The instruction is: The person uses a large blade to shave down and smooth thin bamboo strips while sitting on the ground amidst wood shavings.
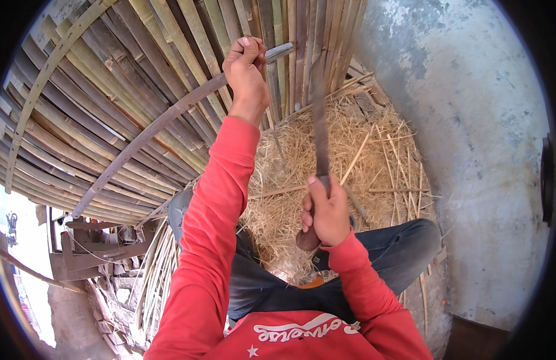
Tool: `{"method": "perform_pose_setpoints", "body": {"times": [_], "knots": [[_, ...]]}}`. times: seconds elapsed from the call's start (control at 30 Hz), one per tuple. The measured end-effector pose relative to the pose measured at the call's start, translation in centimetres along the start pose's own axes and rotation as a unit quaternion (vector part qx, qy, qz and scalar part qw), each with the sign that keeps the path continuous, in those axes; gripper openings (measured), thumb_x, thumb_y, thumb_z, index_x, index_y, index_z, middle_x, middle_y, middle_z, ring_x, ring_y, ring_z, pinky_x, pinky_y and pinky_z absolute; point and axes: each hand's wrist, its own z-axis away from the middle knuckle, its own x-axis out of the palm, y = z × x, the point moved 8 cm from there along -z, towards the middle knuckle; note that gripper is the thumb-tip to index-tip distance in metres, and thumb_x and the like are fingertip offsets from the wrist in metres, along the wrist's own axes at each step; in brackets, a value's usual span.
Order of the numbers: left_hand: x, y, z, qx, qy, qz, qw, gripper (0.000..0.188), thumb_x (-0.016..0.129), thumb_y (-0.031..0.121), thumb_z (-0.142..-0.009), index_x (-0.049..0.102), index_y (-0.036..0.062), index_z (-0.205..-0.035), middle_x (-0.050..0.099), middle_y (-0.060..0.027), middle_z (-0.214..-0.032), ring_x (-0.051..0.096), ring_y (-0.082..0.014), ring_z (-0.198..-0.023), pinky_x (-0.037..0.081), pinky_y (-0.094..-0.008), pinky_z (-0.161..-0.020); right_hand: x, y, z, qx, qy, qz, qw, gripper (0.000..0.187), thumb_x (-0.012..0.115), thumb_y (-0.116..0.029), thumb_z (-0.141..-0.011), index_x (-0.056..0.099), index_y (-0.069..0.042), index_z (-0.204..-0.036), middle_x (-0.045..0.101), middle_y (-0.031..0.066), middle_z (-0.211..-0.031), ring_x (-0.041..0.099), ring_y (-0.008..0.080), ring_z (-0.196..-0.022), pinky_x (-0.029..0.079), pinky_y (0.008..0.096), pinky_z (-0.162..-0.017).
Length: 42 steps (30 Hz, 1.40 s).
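Observation:
My right hand [329, 213] is closed round the dark wooden handle of a long knife [321, 135]. Its blade points up and away from me, and the far end is smeared by motion. Farther off and to the left, my left hand [248, 75] is raised with its fingers closed, in front of a curved grey rail [170, 114]. A thin strip [278, 144] shows below that fist, but whether the hand holds it cannot be made out. The rail crosses a wall of split bamboo slats [143, 60].
Pale shavings and slivers [290, 198] cover the ground between my bent legs [398, 243]. A grey-blue wall [488, 162] rises close on the right. A bundle of thin bamboo sticks [152, 276] lies to the left, near a wooden frame [104, 255].

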Motion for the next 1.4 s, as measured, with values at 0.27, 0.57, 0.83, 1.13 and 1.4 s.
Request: {"method": "perform_pose_setpoints", "body": {"times": [0.27, 0.57, 0.83, 1.13, 1.4], "knots": [[1.3, -0.6, 0.5, -0.007, -0.015, -0.007, 1.000, 0.025, 0.063, 0.025, -0.104, 0.064, 0.0059, -0.088, 0.057, 0.0004, -0.076, 0.043, -0.0087, -0.067, 0.032, -0.0244, -0.063, 0.4, 6.3, -0.6, -0.009, -0.005, 0.138, 0.990, 0.016, 0.059, -0.020, -0.104, 0.052, -0.006, -0.103, 0.051, 0.0027, -0.065, 0.049, 0.0123, -0.046, 0.043, 0.0331, -0.042], [1.3, -0.2, 1.0, -0.019, -0.037, -0.026, 0.999, 0.027, 0.060, 0.028, -0.106, 0.063, 0.0073, -0.088, 0.054, 0.0026, -0.074, 0.042, -0.0081, -0.068, 0.031, -0.0248, -0.064, -5.5, 19.5, 6.0, 0.266, 0.019, 0.078, 0.961, 0.022, 0.062, -0.025, -0.102, 0.050, -0.006, -0.096, 0.050, 0.0040, -0.064, 0.048, 0.0140, -0.044, 0.043, 0.0343, -0.039], [4.9, -2.2, 4.3, -0.037, -0.118, -0.045, 0.991, 0.017, 0.060, 0.019, -0.105, 0.067, 0.0041, -0.105, 0.068, -0.0017, -0.089, 0.056, -0.0094, -0.077, 0.044, -0.0242, -0.074, -3.7, 16.9, 5.8, 0.232, -0.027, 0.074, 0.969, 0.023, 0.063, -0.026, -0.102, 0.049, -0.008, -0.100, 0.051, 0.0027, -0.066, 0.049, 0.0132, -0.044, 0.043, 0.0329, -0.038], [9.9, -1.6, 10.9, 0.035, -0.232, -0.331, 0.914, 0.016, 0.069, 0.004, -0.096, 0.075, 0.0032, -0.111, 0.078, -0.0048, -0.099, 0.069, -0.0081, -0.089, 0.055, -0.0277, -0.084, -3.4, 17.3, 8.0, 0.241, -0.009, 0.062, 0.969, 0.024, 0.064, -0.025, -0.100, 0.053, -0.004, -0.102, 0.051, 0.0038, -0.065, 0.049, 0.0140, -0.044, 0.042, 0.0339, -0.038], [25.9, -0.4, 22.5, 0.102, -0.444, -0.231, 0.860, 0.034, 0.078, 0.004, -0.082, 0.076, 0.0067, -0.116, 0.076, -0.0153, -0.104, 0.073, -0.0269, -0.092, 0.059, -0.0357, -0.085, -3.6, 18.7, 8.0, 0.210, -0.025, 0.029, 0.977, 0.023, 0.064, -0.024, -0.100, 0.051, -0.005, -0.100, 0.050, 0.0039, -0.063, 0.049, 0.0145, -0.041, 0.042, 0.0335, -0.038]]}}
